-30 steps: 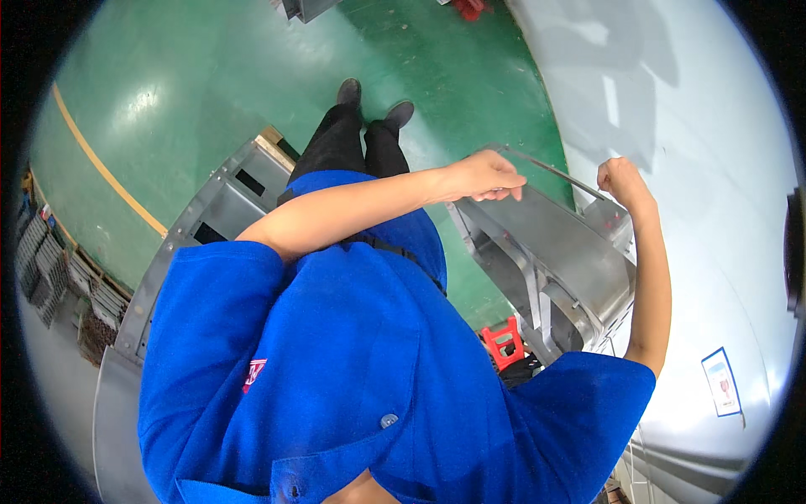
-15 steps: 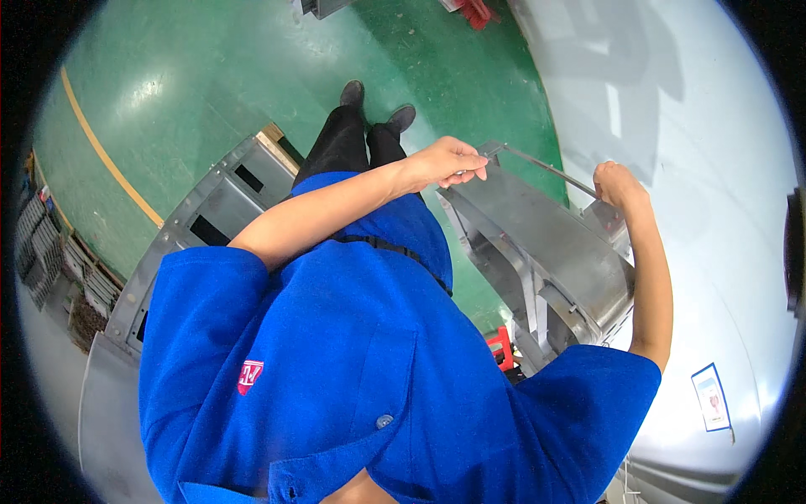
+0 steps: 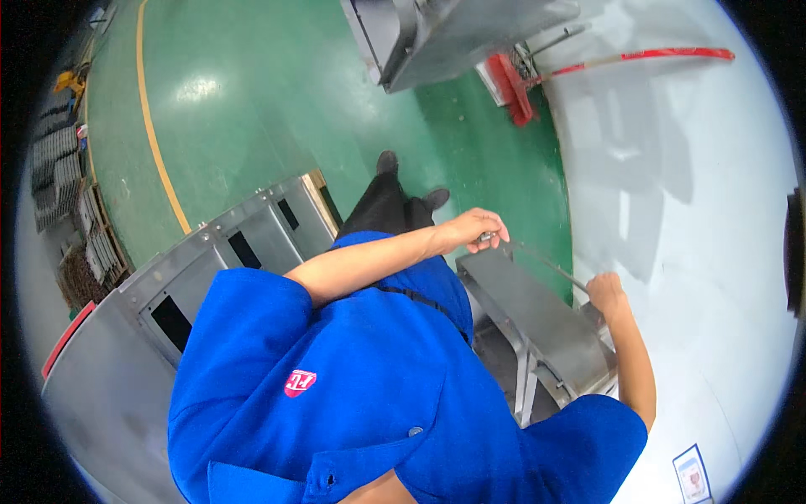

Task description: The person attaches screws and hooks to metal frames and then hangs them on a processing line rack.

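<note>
My left hand [image 3: 474,231] reaches across my body, its fingers curled in a pinch around a small shiny metal piece [image 3: 487,238] whose kind I cannot make out. Close by its fingertips is one end of a thin metal rod [image 3: 546,262], a little blurred. My right hand [image 3: 606,291] is closed at the other end of this rod. Beneath both hands stands a grey sheet-metal housing [image 3: 537,311] with a smooth sloping top and a bent bracket [image 3: 526,370] along its near side.
To the left is a long metal frame [image 3: 193,277] with dark rectangular openings. Another metal housing [image 3: 462,42] stands ahead, beside a red broom [image 3: 514,88]. A white wall [image 3: 697,294] rises on the right. Stacked grey parts [image 3: 54,176] lie far left, beyond a yellow floor line [image 3: 151,126].
The view has tilted up, bringing the housing ahead and the broom's red handle into sight. Both hands keep nearly the same places over the metal housing, the rod still between them.
</note>
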`<action>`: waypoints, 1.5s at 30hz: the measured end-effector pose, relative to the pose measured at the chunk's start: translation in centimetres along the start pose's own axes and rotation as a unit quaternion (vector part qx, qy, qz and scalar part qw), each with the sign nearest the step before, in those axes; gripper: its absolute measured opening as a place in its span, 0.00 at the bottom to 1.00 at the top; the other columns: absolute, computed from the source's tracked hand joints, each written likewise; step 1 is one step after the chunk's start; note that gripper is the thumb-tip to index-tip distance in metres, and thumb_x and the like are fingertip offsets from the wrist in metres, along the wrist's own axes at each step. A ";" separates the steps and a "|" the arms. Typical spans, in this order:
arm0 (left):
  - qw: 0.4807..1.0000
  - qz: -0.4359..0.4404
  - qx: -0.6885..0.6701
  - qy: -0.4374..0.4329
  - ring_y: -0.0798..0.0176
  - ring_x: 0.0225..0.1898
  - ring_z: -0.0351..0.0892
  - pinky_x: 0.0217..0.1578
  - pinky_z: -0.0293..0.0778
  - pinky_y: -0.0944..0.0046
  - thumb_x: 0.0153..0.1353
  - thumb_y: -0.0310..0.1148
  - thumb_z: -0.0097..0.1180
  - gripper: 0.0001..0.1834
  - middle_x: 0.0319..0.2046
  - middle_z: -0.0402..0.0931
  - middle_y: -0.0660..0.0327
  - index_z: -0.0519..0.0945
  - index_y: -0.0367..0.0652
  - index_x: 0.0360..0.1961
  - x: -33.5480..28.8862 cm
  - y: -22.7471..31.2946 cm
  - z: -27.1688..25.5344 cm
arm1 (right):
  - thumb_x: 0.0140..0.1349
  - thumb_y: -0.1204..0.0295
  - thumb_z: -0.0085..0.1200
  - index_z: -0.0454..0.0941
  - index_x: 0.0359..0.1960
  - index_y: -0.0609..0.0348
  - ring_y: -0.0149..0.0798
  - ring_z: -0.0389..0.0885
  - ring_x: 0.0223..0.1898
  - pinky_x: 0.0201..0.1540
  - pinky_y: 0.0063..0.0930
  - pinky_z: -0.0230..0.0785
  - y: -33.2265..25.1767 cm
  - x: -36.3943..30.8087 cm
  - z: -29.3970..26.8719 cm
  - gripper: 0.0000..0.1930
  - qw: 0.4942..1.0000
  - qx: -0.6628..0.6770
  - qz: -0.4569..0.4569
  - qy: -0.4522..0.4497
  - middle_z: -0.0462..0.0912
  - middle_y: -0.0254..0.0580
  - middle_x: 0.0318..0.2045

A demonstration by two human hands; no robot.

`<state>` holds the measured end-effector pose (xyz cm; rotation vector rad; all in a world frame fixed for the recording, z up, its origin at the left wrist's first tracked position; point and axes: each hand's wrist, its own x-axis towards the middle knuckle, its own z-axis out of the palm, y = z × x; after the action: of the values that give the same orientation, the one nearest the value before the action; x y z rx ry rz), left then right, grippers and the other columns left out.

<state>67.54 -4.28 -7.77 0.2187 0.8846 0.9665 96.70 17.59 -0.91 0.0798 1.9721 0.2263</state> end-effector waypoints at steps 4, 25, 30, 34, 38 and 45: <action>0.999 0.045 -0.008 -0.020 0.78 0.19 0.60 0.14 0.52 0.77 0.58 0.32 0.42 0.11 0.24 0.69 0.67 0.75 0.41 0.36 -1.7 1.7 -2.4 | 0.53 0.63 0.50 0.80 0.25 0.48 0.34 0.80 0.33 0.32 0.30 0.67 0.1 -0.3 0.4 0.08 0.998 0.009 0.040 -0.056 0.81 0.33 0.27; 0.948 0.275 -0.077 0.142 0.78 0.10 0.54 0.10 0.49 0.76 0.66 0.40 0.38 0.16 0.13 0.63 0.68 0.70 0.38 0.34 -22.0 15.6 -24.3 | 0.50 0.74 0.57 0.74 0.31 0.64 0.24 0.72 0.25 0.28 0.18 0.66 -15.2 16.1 -54.1 0.08 0.575 0.661 -0.228 0.425 0.78 0.35 0.24; 0.937 0.291 -0.076 0.176 0.77 0.08 0.56 0.09 0.49 0.75 0.65 0.43 0.39 0.16 0.12 0.67 0.66 0.71 0.40 0.31 -24.1 19.2 -31.4 | 0.49 0.74 0.58 0.75 0.32 0.62 0.23 0.72 0.25 0.28 0.17 0.65 -16.7 22.0 -62.3 0.09 0.601 0.642 -0.309 0.363 0.77 0.33 0.24; 0.940 0.269 -0.068 0.197 0.76 0.09 0.56 0.09 0.48 0.75 0.65 0.43 0.37 0.16 0.14 0.71 0.62 0.71 0.42 0.30 -26.0 23.3 -37.0 | 0.47 0.72 0.59 0.73 0.31 0.61 0.29 0.73 0.24 0.28 0.22 0.67 -16.4 25.9 -69.8 0.10 0.614 0.618 -0.319 0.372 0.76 0.37 0.23; 0.925 0.262 -0.155 0.226 0.76 0.09 0.55 0.08 0.46 0.76 0.65 0.46 0.38 0.20 0.16 0.73 0.58 0.72 0.38 0.33 -28.8 28.4 -41.1 | 0.46 0.75 0.57 0.72 0.33 0.61 0.32 0.74 0.26 0.28 0.26 0.67 -15.7 27.8 -77.2 0.12 0.631 0.555 -0.351 0.413 0.76 0.38 0.23; 0.899 0.255 -0.259 0.245 0.72 0.08 0.54 0.07 0.46 0.73 0.66 0.48 0.29 0.24 0.09 0.59 0.65 0.68 0.40 0.24 -29.1 33.9 -49.3 | 0.43 0.75 0.56 0.72 0.29 0.57 0.42 0.71 0.24 0.27 0.34 0.65 -15.8 33.3 -86.5 0.10 0.645 0.328 -0.333 0.605 0.72 0.40 0.18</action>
<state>2.42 -17.98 -5.35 -0.2831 1.0078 1.7637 4.98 -3.12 -0.65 -0.4609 3.1196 -1.2784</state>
